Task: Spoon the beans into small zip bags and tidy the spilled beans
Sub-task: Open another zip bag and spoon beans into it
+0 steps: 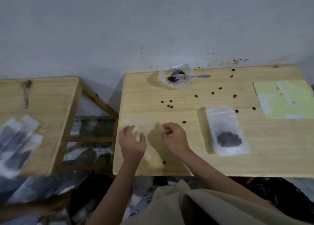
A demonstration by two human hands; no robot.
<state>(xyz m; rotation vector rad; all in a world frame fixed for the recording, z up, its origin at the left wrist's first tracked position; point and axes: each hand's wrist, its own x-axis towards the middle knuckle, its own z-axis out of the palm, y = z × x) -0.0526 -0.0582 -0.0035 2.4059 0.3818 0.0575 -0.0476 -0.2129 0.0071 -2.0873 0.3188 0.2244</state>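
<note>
Two hands hover over a wooden table (pixel 220 165): left hand (pixel 131 142) loosely spread above a blurred empty bag (pixel 141 124) lying lengthwise away, right hand (pixel 175 138) curled, contents unclear.

The empty zip bag (pixel 141 122) near the table's (pixel 203 165) front-left corner is so clear and blurred that its outline is hard to trace, and the left hand (pixel 131 142) hides its middle; whether the right hand (pixel 175 138) pinches a bean cannot be told, its curled fingertips being smeared; the spoon's (pixel 197 76) bowl is buried in the open bag of beans (pixel 175 78) at the back edge; the yellow paper (pixel 287 100) runs off the right edge; the filled bags (pixel 15 139) on the side table (pixel 51 95) are motion-blurred and cut by the left edge.
</note>
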